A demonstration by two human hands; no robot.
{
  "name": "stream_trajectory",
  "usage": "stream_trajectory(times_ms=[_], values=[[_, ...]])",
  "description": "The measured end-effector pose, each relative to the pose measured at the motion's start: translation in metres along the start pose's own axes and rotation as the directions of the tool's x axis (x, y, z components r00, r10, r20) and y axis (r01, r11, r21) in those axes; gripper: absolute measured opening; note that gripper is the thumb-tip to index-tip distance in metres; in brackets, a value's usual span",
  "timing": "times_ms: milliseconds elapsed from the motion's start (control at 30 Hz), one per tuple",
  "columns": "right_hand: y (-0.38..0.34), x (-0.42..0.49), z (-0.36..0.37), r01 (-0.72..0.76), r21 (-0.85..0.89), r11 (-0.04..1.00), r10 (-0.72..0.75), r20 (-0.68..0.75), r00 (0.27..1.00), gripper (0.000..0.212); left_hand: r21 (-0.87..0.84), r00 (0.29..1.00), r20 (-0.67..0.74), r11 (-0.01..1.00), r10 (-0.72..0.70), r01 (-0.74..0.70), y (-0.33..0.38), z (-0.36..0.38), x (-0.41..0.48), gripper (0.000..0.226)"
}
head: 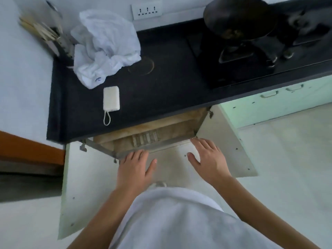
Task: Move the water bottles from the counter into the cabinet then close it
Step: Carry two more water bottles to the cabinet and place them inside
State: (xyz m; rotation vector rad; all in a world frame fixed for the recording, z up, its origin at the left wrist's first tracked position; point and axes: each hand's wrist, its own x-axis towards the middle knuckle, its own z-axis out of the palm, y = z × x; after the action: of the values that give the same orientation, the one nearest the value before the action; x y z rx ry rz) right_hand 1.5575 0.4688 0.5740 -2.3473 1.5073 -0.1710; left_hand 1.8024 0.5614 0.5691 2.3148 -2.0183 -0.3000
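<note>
The cabinet (161,130) under the black counter (170,90) stands open, both pale doors swung out: the left door (84,177) and the right door (233,150). My left hand (134,169) and my right hand (208,159) hover in front of the opening with fingers straight and spread, holding nothing. Inside the cabinet I see a brownish shelf and a ribbed pale shape (145,139); whether it is the bottles I cannot tell. No water bottle shows on the counter.
On the counter lie a white power bank (111,98), a crumpled white plastic bag (106,47) and a utensil holder (52,33). A gas stove with a dark pan (239,17) sits right. Green cabinet fronts (278,105) continue right. Pale floor lies below.
</note>
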Motion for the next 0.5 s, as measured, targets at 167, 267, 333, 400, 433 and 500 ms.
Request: stream_trajectory(times_ms=[167,267,333,400,433,500], values=[[0.02,-0.036,-0.01,-0.307,-0.017,0.952,0.305,-0.062,0.95,0.053,-0.103,0.954,0.008,0.95,0.298,-0.296,0.021,-0.005,0.041,0.053],[0.028,-0.077,-0.011,-0.494,0.045,0.869,0.492,-0.193,0.849,0.051,-0.112,0.856,0.052,0.855,0.514,-0.506,0.054,0.0,0.065,0.053],[0.03,-0.108,-0.009,-0.601,0.083,0.795,0.6,-0.251,0.76,0.052,-0.07,0.743,0.083,0.747,0.665,-0.661,0.085,0.006,0.08,0.053],[0.033,-0.142,-0.008,-0.687,0.121,0.717,0.688,-0.281,0.669,0.056,-0.04,0.617,0.111,0.624,0.779,-0.78,0.122,0.009,0.089,0.056],[0.034,-0.159,-0.007,-0.722,0.141,0.677,0.725,-0.297,0.622,0.057,-0.04,0.561,0.119,0.569,0.819,-0.822,0.142,0.007,0.091,0.057],[0.037,-0.192,-0.006,-0.789,0.181,0.588,0.792,-0.329,0.515,0.057,-0.056,0.462,0.1,0.469,0.881,-0.882,0.18,0.003,0.089,0.058]])
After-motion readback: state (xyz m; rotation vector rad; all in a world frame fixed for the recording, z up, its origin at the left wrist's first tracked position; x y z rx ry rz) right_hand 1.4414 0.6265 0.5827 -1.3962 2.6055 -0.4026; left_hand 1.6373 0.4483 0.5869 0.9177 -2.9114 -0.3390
